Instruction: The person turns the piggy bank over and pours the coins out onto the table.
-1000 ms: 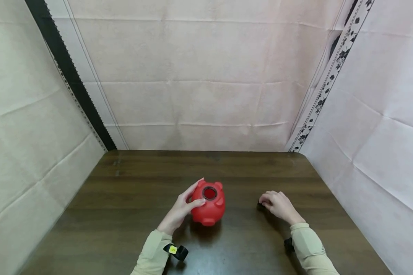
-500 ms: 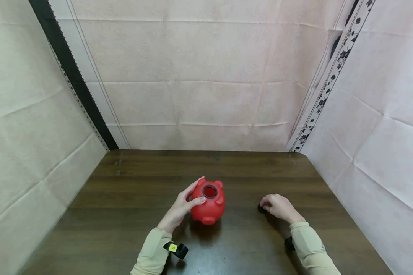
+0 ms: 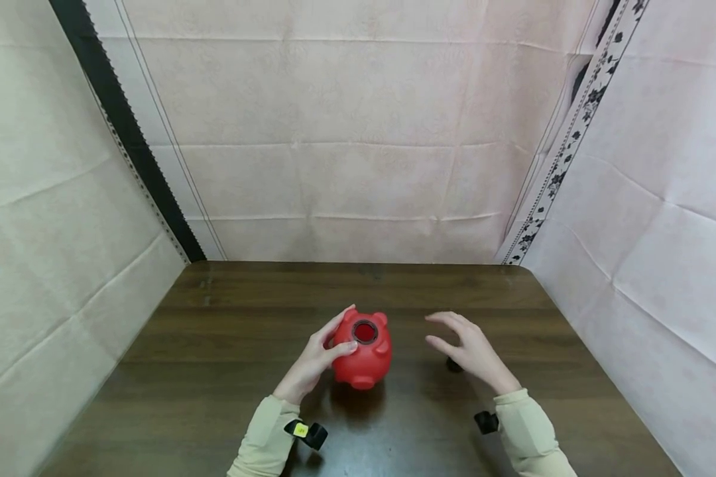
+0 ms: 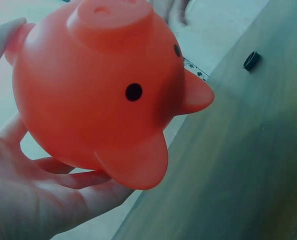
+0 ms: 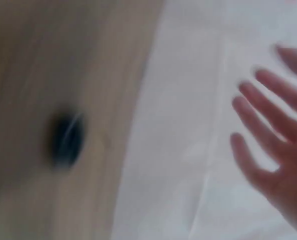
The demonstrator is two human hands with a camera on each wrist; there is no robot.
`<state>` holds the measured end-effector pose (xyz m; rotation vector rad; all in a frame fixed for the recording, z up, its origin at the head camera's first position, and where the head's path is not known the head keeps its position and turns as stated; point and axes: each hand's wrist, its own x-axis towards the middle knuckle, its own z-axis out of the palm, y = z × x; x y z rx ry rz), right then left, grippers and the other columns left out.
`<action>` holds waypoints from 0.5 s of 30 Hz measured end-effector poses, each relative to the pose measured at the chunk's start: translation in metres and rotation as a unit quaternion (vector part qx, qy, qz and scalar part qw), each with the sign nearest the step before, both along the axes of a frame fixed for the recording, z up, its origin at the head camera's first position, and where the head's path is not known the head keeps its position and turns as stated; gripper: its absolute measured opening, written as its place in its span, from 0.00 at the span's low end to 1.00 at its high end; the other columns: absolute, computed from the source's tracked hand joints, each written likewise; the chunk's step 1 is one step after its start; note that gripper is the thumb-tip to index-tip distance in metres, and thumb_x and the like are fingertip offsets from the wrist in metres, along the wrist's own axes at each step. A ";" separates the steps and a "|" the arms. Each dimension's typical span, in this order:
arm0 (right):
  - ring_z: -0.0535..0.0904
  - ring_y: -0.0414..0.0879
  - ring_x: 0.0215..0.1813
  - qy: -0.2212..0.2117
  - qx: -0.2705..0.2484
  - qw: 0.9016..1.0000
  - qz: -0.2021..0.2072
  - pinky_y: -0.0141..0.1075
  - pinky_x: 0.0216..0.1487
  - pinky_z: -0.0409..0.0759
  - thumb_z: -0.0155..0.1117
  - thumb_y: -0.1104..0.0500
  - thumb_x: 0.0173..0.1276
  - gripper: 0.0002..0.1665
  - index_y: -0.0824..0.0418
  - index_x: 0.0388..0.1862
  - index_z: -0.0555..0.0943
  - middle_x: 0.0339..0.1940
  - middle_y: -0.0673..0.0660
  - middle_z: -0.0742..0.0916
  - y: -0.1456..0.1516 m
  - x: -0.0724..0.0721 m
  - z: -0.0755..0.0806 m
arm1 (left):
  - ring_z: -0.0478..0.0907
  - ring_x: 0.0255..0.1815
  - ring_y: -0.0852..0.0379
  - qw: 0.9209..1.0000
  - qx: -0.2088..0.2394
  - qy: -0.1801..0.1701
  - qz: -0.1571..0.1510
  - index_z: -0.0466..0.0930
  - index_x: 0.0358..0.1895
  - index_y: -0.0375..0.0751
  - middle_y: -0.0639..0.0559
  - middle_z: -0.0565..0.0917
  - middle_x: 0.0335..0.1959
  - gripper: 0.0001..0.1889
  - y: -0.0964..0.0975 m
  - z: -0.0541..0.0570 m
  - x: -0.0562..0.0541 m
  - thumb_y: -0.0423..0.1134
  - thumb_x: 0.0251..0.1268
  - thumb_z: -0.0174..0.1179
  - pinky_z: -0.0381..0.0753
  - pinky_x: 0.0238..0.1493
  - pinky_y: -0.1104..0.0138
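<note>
My left hand (image 3: 309, 366) grips a red piggy bank (image 3: 362, 366) from its left side, thumb and fingers curled round it. The round hole (image 3: 365, 332) in its underside faces up, with a dark rim. In the left wrist view the snout, black eyes and ears of the piggy bank (image 4: 96, 95) show. A small round black plug (image 3: 453, 365) lies on the table, partly behind my right hand (image 3: 476, 348). That hand is raised over the table with fingers spread and nothing in them. The right wrist view shows the plug (image 5: 67, 140) blurred, apart from the fingers (image 5: 268, 110).
The brown wooden table (image 3: 244, 311) runs back to a pale cloth wall (image 3: 358, 165). More cloth hangs on the left (image 3: 65, 265) and on the right (image 3: 650, 265). Each wrist wears a small black camera, such as the left wrist camera (image 3: 316, 435).
My right hand has let go of the black plug on the table, opened its fingers and lifted up and slightly left. The left hand and piggy bank have stayed nearly still.
</note>
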<state>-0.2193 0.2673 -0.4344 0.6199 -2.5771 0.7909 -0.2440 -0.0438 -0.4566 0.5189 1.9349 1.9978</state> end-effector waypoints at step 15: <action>0.75 0.57 0.62 -0.229 -0.211 0.945 0.095 0.39 0.51 0.85 0.74 0.53 0.57 0.49 0.48 0.73 0.57 0.64 0.57 0.75 -0.079 0.008 0.012 | 0.64 0.69 0.43 0.999 0.016 0.041 -0.013 0.59 0.72 0.68 0.56 0.69 0.68 0.41 0.017 0.005 0.005 0.42 0.56 0.68 0.79 0.60 0.57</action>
